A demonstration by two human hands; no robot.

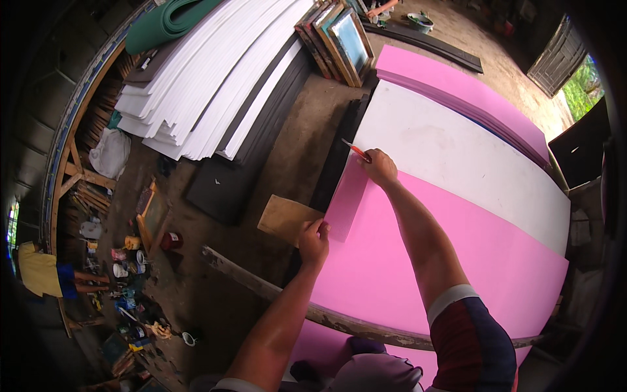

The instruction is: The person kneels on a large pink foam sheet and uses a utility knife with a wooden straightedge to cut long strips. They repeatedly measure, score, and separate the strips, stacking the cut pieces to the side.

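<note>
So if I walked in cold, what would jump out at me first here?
Probably the big pink sheet filling the middle and right, with a white sheet lying across its far part. At its left edge the right hand holds an orange knife, while the left hand rests on a tan board. Farther back on the left, a fanned stack of white sheets covers the floor.

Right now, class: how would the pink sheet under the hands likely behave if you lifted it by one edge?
The pink sheet looks like thin, wide foam, so probably light and floppy, sagging when lifted. The knife is on it, so it likely tears easily.
</note>
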